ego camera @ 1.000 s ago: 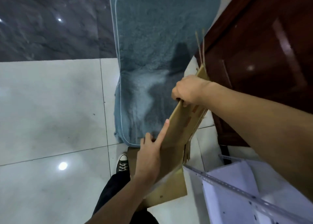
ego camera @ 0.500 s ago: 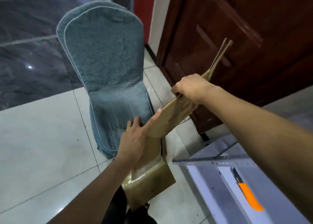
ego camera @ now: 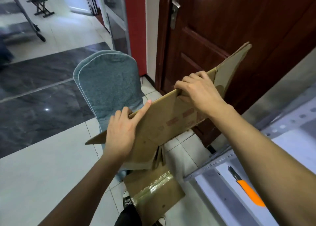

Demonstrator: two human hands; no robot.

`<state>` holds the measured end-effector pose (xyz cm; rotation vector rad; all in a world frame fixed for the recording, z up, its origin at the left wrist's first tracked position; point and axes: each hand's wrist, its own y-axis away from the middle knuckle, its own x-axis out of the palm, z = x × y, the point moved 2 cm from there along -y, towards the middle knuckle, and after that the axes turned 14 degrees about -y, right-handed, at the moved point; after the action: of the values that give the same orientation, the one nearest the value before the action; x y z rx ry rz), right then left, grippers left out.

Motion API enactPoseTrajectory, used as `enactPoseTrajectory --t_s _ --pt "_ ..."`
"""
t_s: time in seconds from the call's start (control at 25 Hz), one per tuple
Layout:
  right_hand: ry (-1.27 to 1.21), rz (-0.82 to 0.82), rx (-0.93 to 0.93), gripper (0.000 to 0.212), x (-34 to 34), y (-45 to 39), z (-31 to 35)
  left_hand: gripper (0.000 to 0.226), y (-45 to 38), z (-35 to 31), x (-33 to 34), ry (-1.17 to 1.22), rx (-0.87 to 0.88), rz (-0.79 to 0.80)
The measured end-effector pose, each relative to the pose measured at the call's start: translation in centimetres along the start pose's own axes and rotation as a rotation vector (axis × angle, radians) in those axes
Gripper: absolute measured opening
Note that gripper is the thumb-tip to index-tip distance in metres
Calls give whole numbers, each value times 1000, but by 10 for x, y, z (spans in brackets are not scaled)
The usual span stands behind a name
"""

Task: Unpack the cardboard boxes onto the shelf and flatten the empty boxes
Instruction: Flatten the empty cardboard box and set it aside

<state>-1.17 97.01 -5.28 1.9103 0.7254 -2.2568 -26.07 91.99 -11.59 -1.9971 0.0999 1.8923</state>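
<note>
I hold the flattened cardboard box (ego camera: pixel 164 123) above a taped box (ego camera: pixel 153 191) on the floor: left hand (ego camera: pixel 119 133) and right hand (ego camera: pixel 200 90) both pinch its top edge. It looks light, stiff, floppy at the flaps. Shelf (ego camera: pixel 222 159) and orange knife (ego camera: pixel 248 189) lie right of it; door (ego camera: pixel 222 29) behind.

the flattened cardboard box (ego camera: pixel 164 121), gripped along its top edge by the left hand (ego camera: pixel 122 131) and right hand (ego camera: pixel 199 90), spans the middle. behind it stand a blue padded chair (ego camera: pixel 107 85) and a dark wooden door (ego camera: pixel 230 29); the metal shelf (ego camera: pixel 220 160) with an orange utility knife (ego camera: pixel 248 189) blocks the right. open tiled floor (ego camera: pixel 42 166) lies to the left.
</note>
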Motion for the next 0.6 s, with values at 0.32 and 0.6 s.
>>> enactPoseTrajectory --t_s 0.32,0.6 --pt "11 -240 32 31 -37 26 42 88 14 15 -44 -135 -60 -310" --pt "-62 -349 156 32 -46 47 95 54 16 35 -74 -99 -7 -464"
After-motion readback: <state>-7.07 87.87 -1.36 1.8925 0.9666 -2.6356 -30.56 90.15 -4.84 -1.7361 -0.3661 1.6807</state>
